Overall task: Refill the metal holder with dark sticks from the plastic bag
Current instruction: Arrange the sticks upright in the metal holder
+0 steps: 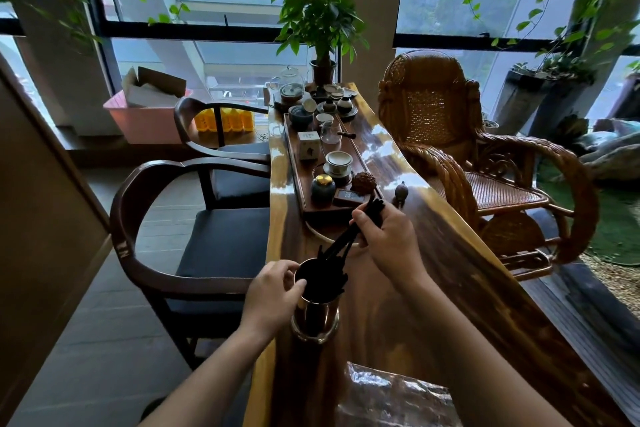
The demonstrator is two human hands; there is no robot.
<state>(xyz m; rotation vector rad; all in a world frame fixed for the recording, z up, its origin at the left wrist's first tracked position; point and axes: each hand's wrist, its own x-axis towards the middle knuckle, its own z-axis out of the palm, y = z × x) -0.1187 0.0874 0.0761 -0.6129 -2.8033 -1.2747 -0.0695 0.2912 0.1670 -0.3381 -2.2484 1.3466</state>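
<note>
A shiny metal holder (317, 317) stands near the left edge of the long wooden table (433, 274), with dark sticks inside it. My left hand (273, 291) grips its rim from the left. My right hand (384, 236) is closed on a bundle of dark sticks (341, 243), which slant down-left with their lower ends in the holder's mouth. A clear plastic bag (394, 395) lies flat on the table at the bottom of the view, near me.
A wooden tea tray (300, 184) with cups, jars and a small box runs along the table beyond the holder. Dark armchairs (156, 253) stand on the left, a rattan chair (485, 156) on the right. A potted plant (322, 28) stands at the far end.
</note>
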